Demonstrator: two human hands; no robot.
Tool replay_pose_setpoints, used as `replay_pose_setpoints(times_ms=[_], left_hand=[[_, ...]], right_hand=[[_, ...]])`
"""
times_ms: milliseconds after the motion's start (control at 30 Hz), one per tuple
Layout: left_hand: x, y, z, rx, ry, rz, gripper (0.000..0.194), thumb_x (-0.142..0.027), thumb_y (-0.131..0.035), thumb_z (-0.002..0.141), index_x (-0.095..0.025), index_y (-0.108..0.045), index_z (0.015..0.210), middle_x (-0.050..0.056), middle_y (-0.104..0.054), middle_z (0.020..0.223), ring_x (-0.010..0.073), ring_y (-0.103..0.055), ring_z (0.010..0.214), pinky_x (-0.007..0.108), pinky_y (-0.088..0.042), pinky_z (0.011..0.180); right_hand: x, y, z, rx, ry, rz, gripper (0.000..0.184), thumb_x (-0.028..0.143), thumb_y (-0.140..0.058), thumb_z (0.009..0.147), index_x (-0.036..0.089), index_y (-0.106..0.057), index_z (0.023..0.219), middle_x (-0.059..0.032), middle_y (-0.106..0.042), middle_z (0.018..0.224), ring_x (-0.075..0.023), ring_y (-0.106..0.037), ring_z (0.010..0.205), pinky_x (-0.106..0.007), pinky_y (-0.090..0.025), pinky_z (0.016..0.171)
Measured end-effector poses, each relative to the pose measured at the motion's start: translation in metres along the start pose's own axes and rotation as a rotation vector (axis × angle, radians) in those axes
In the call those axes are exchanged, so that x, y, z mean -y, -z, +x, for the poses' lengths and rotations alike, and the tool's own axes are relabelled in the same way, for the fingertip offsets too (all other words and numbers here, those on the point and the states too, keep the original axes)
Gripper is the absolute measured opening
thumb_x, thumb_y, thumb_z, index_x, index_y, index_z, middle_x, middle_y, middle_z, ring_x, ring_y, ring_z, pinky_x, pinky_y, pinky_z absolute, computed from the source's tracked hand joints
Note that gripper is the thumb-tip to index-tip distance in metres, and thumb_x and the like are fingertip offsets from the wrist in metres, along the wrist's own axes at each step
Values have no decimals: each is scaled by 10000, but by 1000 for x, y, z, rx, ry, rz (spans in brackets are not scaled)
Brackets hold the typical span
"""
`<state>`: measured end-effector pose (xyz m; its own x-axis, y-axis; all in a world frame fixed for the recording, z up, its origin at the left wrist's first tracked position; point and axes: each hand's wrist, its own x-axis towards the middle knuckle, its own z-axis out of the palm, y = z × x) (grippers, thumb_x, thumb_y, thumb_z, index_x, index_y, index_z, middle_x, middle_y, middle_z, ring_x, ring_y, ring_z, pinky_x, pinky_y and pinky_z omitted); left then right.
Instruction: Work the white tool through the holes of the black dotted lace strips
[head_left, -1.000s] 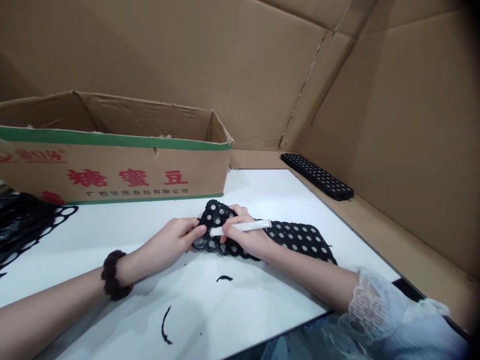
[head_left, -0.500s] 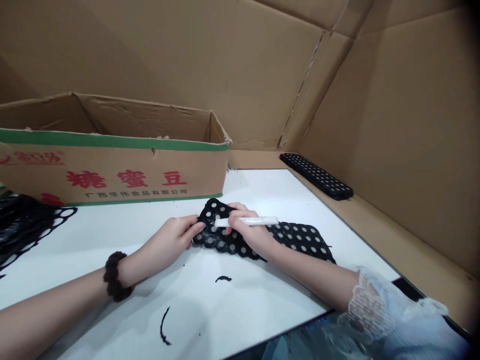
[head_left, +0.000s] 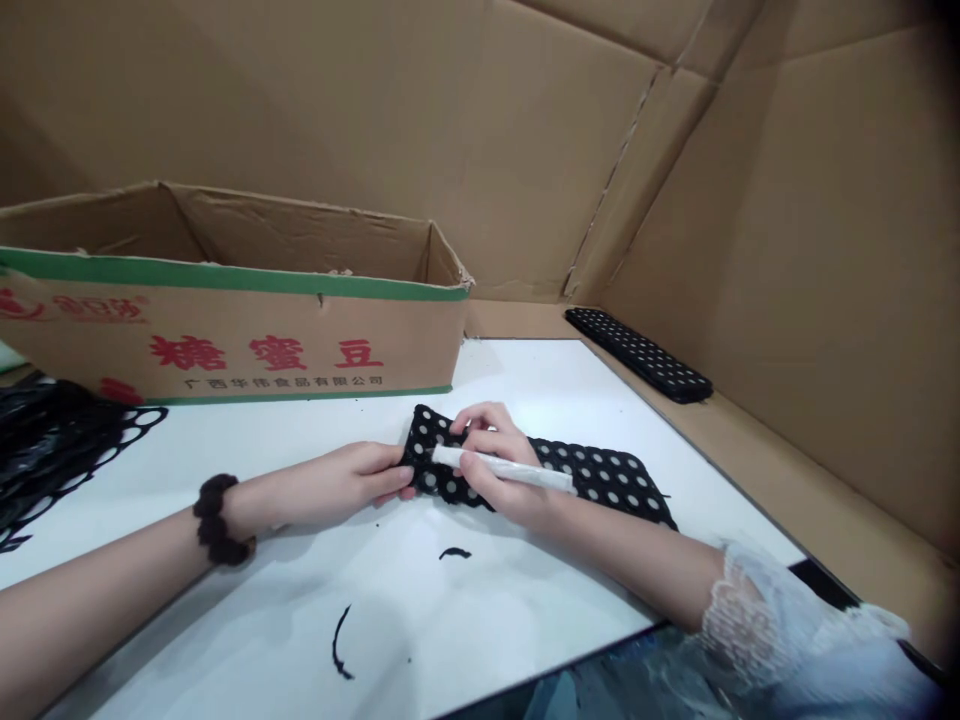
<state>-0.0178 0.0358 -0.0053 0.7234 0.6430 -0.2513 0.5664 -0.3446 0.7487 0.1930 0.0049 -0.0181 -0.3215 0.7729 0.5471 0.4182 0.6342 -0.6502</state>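
Observation:
A long black sheet with rows of pale round dots (head_left: pixel 600 474) lies on the white table, its left end slightly raised. My left hand (head_left: pixel 364 474) pinches that left end between thumb and fingers. In my right hand (head_left: pixel 499 460) is a white pen-like stick (head_left: pixel 517 470), held like a pen, its tip over the dotted sheet near the left end. Whether the tip touches the sheet I cannot tell. My right hand covers the middle of the sheet.
An open cardboard box (head_left: pixel 315 340) stands at the back left. Black sheets with round cut-outs (head_left: pixel 60 450) lie at the left. More dotted black sheets (head_left: pixel 637 352) rest by the right cardboard wall (head_left: pixel 840 280). Thin black scraps (head_left: pixel 341 643) lie on the white table (head_left: pixel 247 630).
The stick's tip has shifted over the sheet's left end, and its rear end now tilts lower to the right. My right hand's fingers have lifted and spread somewhat. My left hand keeps its hold.

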Motion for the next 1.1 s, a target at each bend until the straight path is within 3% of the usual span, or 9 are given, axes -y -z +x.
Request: replay_pose_setpoints(times_ms=[133,300,433,567,633,867,1100], left_hand=[[1,7,1,39,-3,-38,374,-472,-323,859,-178,-504,716,-2,-513,742,147,-449,716,231,-354,682],[3,7,2,37,18,-81,409,-482,-327,854,-171,-509,661,6,-532,725,137,-443,667,222,-337,619],[-2,-3,0,-59,5,-7,377,-432,-321,863,-178,-511,659,-13,-496,619,128,-423,585,225,-319,562],[-10,-14,-4,-207,-13,174,317,-375,-331,861,-192,-459,636,-31,-440,532,118,-367,480,242,-258,489],[-10,-15,-4,-227,-9,203,315,-378,-341,855,-195,-446,621,-31,-453,528,120,-374,471,245,-257,487],[1,3,1,-13,146,-35,392,-484,-342,843,-186,-564,718,-20,-515,535,139,-455,550,232,-339,553],[2,3,3,-13,135,-140,401,-500,-354,835,-169,-560,738,-15,-515,553,136,-453,574,241,-345,589]], right_hand=[[-3,-2,0,155,-62,65,213,186,-479,781,172,-587,599,-59,-515,881,-173,-514,914,-341,-421,848],[-2,-1,1,185,-134,71,209,174,-483,778,169,-573,590,-55,-490,947,-162,-507,919,-322,-431,835],[-2,-4,2,223,-97,23,253,174,-448,806,169,-525,565,-63,-466,904,-169,-465,995,-300,-424,848],[-6,-13,0,223,-81,-63,235,199,-451,814,179,-474,581,-55,-440,940,-150,-452,929,-291,-416,839],[-6,-15,0,221,-95,-78,211,211,-458,811,180,-475,603,-50,-428,949,-148,-447,913,-297,-408,841],[5,-5,6,203,-429,149,159,215,-477,772,177,-492,618,-8,-428,885,-118,-493,818,-297,-396,836],[5,-6,7,168,-511,220,185,177,-506,726,168,-524,543,-7,-455,883,-129,-495,818,-302,-377,838]])
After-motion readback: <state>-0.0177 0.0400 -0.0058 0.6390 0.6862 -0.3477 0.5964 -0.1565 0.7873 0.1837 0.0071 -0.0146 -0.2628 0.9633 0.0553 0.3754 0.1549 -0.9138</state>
